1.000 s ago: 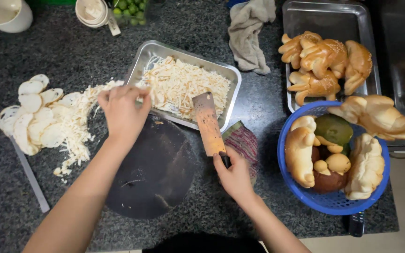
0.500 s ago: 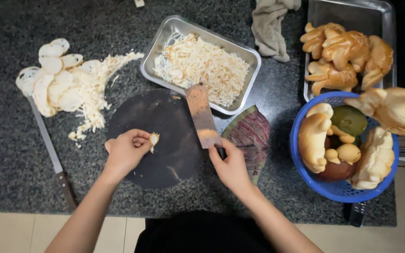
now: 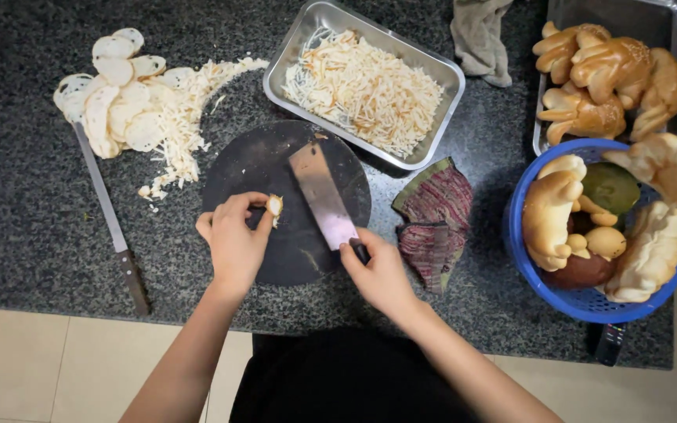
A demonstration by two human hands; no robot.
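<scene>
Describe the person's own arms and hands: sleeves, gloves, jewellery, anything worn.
Both forearms are bare right down to the bottom edge of the picture, with no sleeve in view. The left hand and the right hand wear no gloves. No watch, bracelet or ring shows on either. Dark clothing covers the body between the arms.

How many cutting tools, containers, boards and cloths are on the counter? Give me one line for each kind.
Cutting tools: 2, broad steel cleaver, long thin knife
Containers: 3, metal tray of shreds, metal bread tray, blue plastic basket
Boards: 1, round dark board
Cloths: 2, striped, grey
Total: 8
</scene>
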